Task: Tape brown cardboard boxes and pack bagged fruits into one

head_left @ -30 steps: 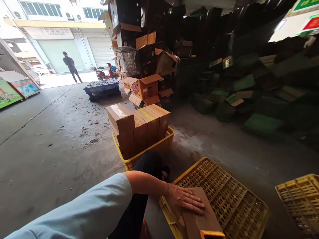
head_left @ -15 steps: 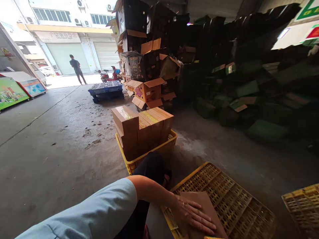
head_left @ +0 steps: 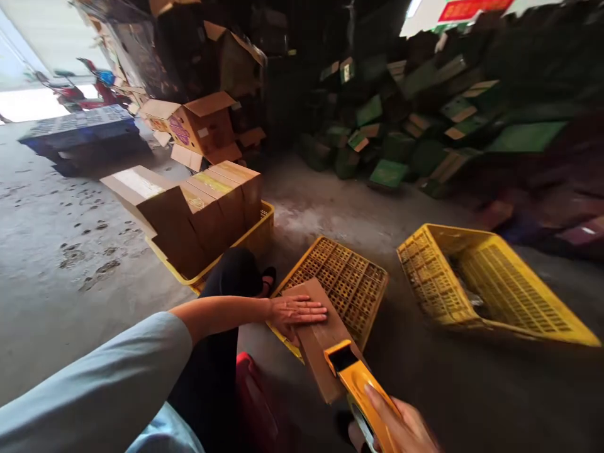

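Observation:
My left hand (head_left: 298,314) lies flat, fingers stretched, on top of a brown cardboard box (head_left: 314,352). The box rests on an upturned yellow plastic crate (head_left: 352,280) with a slotted bottom. My right hand (head_left: 401,423), at the lower right, is wrapped round an orange tape dispenser (head_left: 365,384). The dispenser's front end touches or hovers just over the near part of the box; I cannot tell which. Part of the tape roll shows beneath the dispenser.
Left of my knee, a yellow crate (head_left: 267,223) holds several cardboard boxes (head_left: 221,189). Another yellow crate (head_left: 523,277) lies tipped at the right. Blue pallets (head_left: 85,135), stacked cartons (head_left: 202,126) and a heap of green boxes (head_left: 389,173) stand further back. Something red (head_left: 255,393) is beneath me.
My view has turned right and down, bringing the tipped crate and my right hand with the tape dispenser into sight. My left hand stays flat on the box.

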Available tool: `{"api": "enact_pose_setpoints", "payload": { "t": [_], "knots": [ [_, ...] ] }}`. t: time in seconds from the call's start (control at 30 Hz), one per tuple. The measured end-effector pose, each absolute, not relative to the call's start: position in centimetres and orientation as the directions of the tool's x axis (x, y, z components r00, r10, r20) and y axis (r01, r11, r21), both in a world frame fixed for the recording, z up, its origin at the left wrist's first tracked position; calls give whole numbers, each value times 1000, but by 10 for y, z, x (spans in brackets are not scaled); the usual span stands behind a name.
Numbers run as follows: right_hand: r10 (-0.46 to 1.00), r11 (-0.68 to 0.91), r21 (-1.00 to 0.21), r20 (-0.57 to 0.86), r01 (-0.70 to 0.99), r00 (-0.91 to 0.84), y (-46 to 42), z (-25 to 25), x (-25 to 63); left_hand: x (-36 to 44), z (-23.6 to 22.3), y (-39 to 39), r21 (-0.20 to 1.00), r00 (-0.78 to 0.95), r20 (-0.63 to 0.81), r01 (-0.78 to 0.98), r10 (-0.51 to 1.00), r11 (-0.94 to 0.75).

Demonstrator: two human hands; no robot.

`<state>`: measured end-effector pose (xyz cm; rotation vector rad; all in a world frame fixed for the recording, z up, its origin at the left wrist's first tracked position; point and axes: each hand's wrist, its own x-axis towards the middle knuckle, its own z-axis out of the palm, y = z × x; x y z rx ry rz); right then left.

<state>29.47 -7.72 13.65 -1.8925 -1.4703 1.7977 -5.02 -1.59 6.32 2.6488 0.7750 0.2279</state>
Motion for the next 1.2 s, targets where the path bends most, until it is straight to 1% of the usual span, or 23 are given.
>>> {"api": "enact_pose_setpoints", "payload": {
  "t": [0.1,0.2,0.3,0.4,0.57,0.73,0.83,0.93,1.0,1.13,1.2],
  "knots": [
    [688,-494,-672,-690,552,-225,-84,144,293,-51,53,-18,427,843,60,463,535,-777],
    [695,-466,-656,-687,594,-214,-87,146,290,-50,45,-18,423,846,43,467,532,-776],
    [682,-471,-629,-705,619,-197,-88,141,288,-50,40,-18,412,841,19,486,541,-770],
    [690,-484,-647,-696,589,-198,-90,139,286,-50,37,-18,398,836,3,502,548,-768],
    [705,-486,-649,-687,585,-177,-88,144,275,-59,32,1,403,872,44,432,488,-807],
    [738,-473,-697,-647,538,-190,-78,146,260,-68,46,23,451,856,-20,469,517,-759],
    [722,-480,-698,-658,532,-213,-74,142,260,-61,53,11,437,850,-24,483,526,-759],
    [719,-484,-702,-659,523,-221,-75,137,263,-44,48,-14,395,888,15,417,460,-818],
    [728,-483,-709,-651,514,-215,-78,136,265,-34,43,-27,381,880,27,430,475,-818],
    [756,-461,-717,-626,523,-192,-83,140,267,-28,38,-30,399,867,8,454,498,-796],
    [746,-463,-709,-636,532,-198,-84,144,273,-29,39,-27,411,866,-6,458,500,-789]
  ]
}}
